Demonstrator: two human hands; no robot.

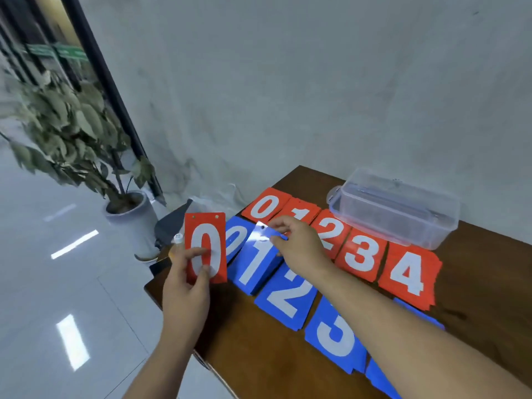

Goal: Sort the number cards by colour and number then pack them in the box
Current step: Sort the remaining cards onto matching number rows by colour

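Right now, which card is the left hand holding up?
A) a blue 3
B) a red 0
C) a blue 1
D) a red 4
B: the left hand grips the red 0 card upright, while the right hand pinches a blue card over the blue piles.

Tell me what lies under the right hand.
The right hand pinches a blue card above the blue 1 pile. Glare and fingers hide that card's number. The hand also covers parts of the red 1 pile and red 2 pile.
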